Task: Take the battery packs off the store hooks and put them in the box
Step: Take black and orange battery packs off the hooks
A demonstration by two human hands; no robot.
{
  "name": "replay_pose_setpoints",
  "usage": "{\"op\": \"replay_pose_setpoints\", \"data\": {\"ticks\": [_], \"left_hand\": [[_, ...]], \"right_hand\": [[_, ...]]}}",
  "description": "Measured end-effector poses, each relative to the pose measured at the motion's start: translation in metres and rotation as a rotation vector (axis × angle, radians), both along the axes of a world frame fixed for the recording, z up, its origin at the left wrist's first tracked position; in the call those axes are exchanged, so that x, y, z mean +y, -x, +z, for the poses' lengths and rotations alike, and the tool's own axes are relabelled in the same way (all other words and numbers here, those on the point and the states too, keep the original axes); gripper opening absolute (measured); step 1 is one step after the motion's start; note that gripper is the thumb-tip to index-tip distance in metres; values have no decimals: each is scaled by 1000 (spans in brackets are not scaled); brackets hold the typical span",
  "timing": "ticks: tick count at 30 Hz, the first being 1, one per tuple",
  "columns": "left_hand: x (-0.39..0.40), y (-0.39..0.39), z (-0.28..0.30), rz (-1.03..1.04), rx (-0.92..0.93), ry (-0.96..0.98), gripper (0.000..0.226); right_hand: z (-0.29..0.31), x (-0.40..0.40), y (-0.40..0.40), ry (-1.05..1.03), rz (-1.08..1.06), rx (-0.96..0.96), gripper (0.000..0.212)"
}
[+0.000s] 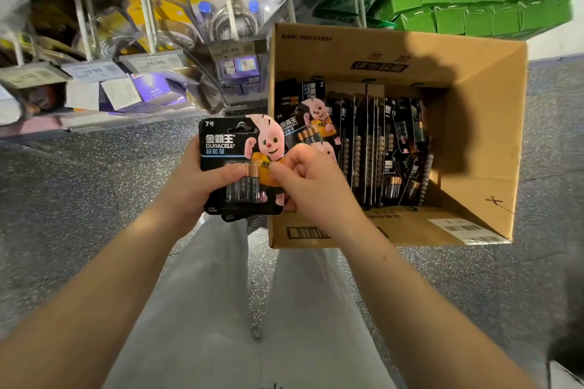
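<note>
I hold a small stack of black Duracell battery packs (235, 148) with a pink bunny on the card, just left of the open cardboard box (486, 148). My left hand (196, 180) grips the stack from the left, thumb across the batteries. My right hand (311, 180) pinches the right edge of the top pack. The box stands on the floor and holds several more battery packs (379, 148), most of them upright in rows.
Store hooks with price tags (148, 63) and hanging goods fill the upper left. Green cartons (480, 3) are stacked behind the box. Speckled grey floor (79, 199) surrounds it, and my legs in light trousers (221, 294) are below.
</note>
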State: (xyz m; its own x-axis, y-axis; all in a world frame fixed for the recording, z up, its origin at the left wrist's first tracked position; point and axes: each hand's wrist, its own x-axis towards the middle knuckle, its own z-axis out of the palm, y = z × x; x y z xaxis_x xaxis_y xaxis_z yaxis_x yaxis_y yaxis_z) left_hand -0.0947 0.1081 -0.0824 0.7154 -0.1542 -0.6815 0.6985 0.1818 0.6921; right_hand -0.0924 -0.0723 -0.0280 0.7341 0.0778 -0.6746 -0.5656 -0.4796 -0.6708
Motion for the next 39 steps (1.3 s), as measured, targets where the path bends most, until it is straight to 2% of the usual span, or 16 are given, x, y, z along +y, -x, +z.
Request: {"op": "replay_pose_setpoints", "data": {"ticks": [2, 5, 6, 10, 15, 17, 19, 23, 25, 29, 32, 34, 37, 39], "left_hand": [[1, -1, 0, -12, 6, -9, 88], [0, 0, -1, 7, 3, -20, 79], [0, 0, -1, 12, 5, -24, 77], [-2, 2, 0, 40, 18, -32, 84], [-4, 2, 4, 24, 12, -14, 95], [-4, 1, 5, 30, 18, -20, 97], [-4, 1, 5, 44, 24, -15, 98], [-4, 3, 5, 51, 20, -1, 83], [-4, 3, 4, 50, 21, 2, 79], [-3, 3, 4, 40, 18, -1, 88], [-3, 4, 5, 44, 7, 17, 72], [-3, 5, 5, 51, 9, 18, 67], [-3, 7, 4, 75, 11, 20, 64], [-4, 7, 4, 77, 4, 4, 65]], "right_hand": [[-9, -17, -8, -8, -74, 21, 22], [-51, -51, -20, 53, -507, 50, 12], [-65, -61, -22, 121, -552, 64, 10], [-100, -78, -20, 286, -349, 197, 26], [-108, -73, -12, 465, -169, 137, 32], [-109, -74, -10, 477, -89, 160, 23], [-108, -77, -7, 398, -47, 168, 11], [-100, -82, -9, 204, -147, 113, 15], [-98, -81, -19, 233, -174, 39, 16], [-103, -70, -47, 374, -94, -36, 21], [-110, -64, -59, 508, 0, -29, 23], [-115, -63, -58, 485, -45, -34, 21], [-116, -60, -49, 372, -190, -27, 36], [-117, -57, -42, 329, -186, 5, 32]]}}
